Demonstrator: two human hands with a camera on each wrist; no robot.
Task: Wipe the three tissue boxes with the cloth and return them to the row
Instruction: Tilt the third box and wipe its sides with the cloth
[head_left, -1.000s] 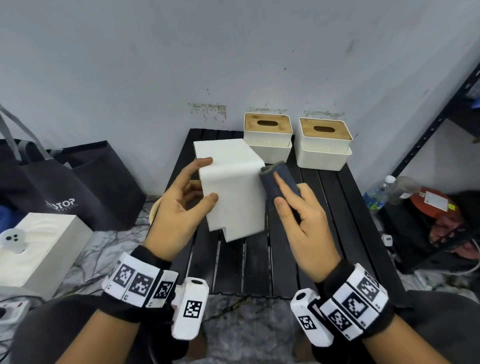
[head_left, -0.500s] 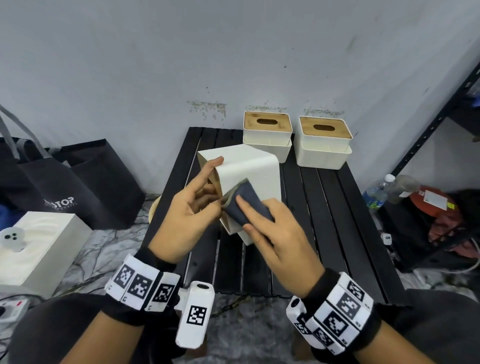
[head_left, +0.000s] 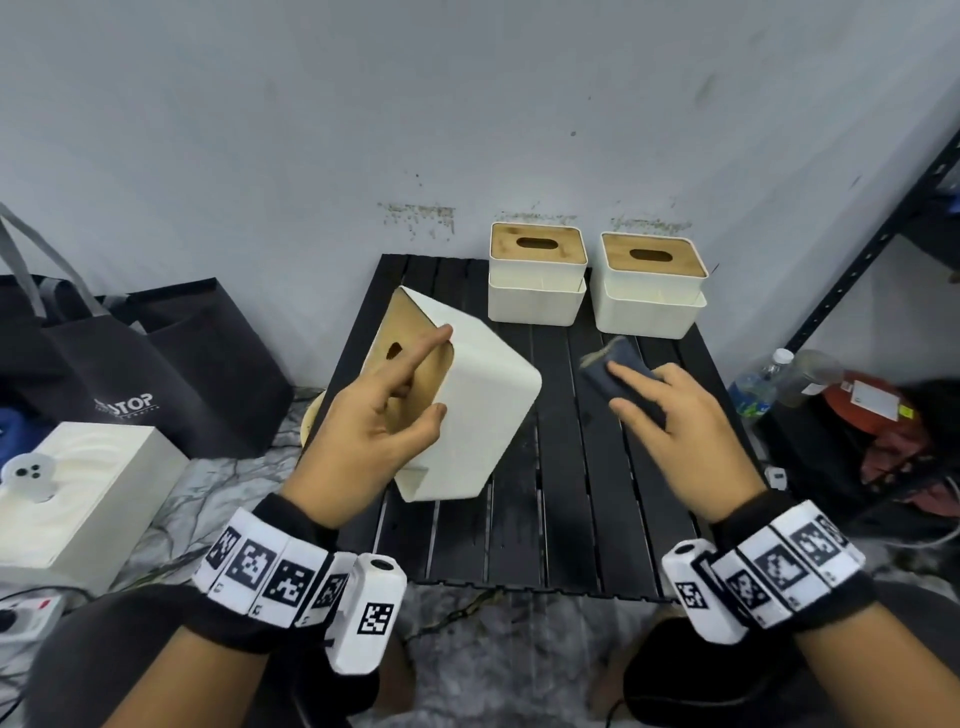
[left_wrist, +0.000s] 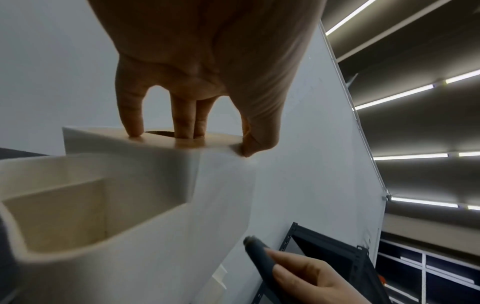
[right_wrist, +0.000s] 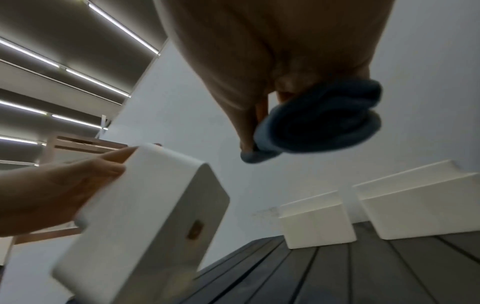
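Observation:
My left hand (head_left: 384, 415) grips a white tissue box (head_left: 483, 410) with a wooden lid, tilted on its side above the black slatted table (head_left: 566, 519). Its fingers lie on the lid and the thumb presses the white side, as the left wrist view shows on the box (left_wrist: 145, 205). To the right, apart from the box, my right hand (head_left: 670, 421) holds a folded dark blue cloth (head_left: 618, 369), bunched under the fingers in the right wrist view (right_wrist: 324, 121). Two more tissue boxes stand upright at the back by the wall, one in the middle (head_left: 537, 280) and one on the right (head_left: 652, 286).
Black bags (head_left: 156, 374) and a white case (head_left: 78, 493) sit on the floor to the left. A black metal shelf frame (head_left: 878, 244), bottles (head_left: 758, 384) and clutter stand to the right. The wall rises straight behind the table.
The right hand with the cloth has come off the box and moved right. The left hand has turned the box so its wooden lid faces left.

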